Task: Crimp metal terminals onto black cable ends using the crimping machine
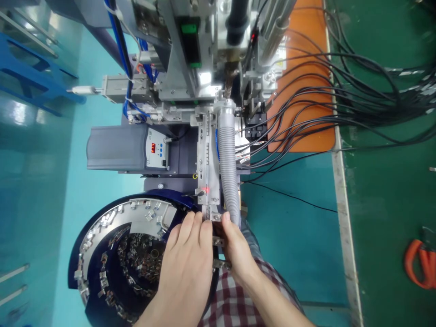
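Observation:
A straight metal feeder track with small parts in its groove runs from the machine down towards me. My left hand lies over the track's near end, fingers together and bent down, their tips hidden. On the other side, my right hand grips the same end, its thumb by a small screwed bracket and its other fingers out of sight underneath. Beneath my left hand is a dark blue vibratory bowl feeder, holding many small metal parts. A red light spot shows on the track just above my fingers.
A grey ribbed hose runs right beside the track. Left of it sits a grey controller box with a red display. Many black cables cross an orange board at right. Orange-handled pliers lie far right.

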`<move>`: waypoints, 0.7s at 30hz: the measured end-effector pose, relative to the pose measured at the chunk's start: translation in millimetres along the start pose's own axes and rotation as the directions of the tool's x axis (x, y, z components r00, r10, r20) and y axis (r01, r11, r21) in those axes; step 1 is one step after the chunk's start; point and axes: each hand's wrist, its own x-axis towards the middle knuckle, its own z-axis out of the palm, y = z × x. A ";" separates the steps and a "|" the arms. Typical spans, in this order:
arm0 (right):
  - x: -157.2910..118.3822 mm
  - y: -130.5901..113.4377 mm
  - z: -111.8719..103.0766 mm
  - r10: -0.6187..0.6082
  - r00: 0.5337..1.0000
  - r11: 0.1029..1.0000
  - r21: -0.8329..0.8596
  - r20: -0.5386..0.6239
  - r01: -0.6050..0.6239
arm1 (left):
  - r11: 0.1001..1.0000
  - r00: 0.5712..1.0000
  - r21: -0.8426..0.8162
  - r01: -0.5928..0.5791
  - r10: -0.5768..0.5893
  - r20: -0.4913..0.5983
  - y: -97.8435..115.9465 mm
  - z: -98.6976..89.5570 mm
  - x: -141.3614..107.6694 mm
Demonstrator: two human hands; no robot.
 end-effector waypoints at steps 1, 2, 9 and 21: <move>0.0 -0.4 0.4 -0.003 1.000 1.000 0.006 0.002 0.003 | 1.000 1.000 0.001 0.000 0.000 0.002 0.2 -0.3 0.3; 0.0 -0.8 0.8 -0.007 1.000 1.000 0.009 -0.002 0.007 | 1.000 1.000 0.003 0.002 -0.002 0.003 0.5 -0.7 0.6; 0.7 -1.3 1.5 0.002 1.000 1.000 0.013 -0.023 -0.002 | 0.999 1.000 0.034 -0.006 0.007 -0.015 2.2 -0.7 4.1; -3.3 -0.1 0.2 -0.033 0.998 0.998 -0.053 -0.045 0.030 | 0.999 1.000 0.048 -0.007 0.008 -0.012 2.8 0.6 3.7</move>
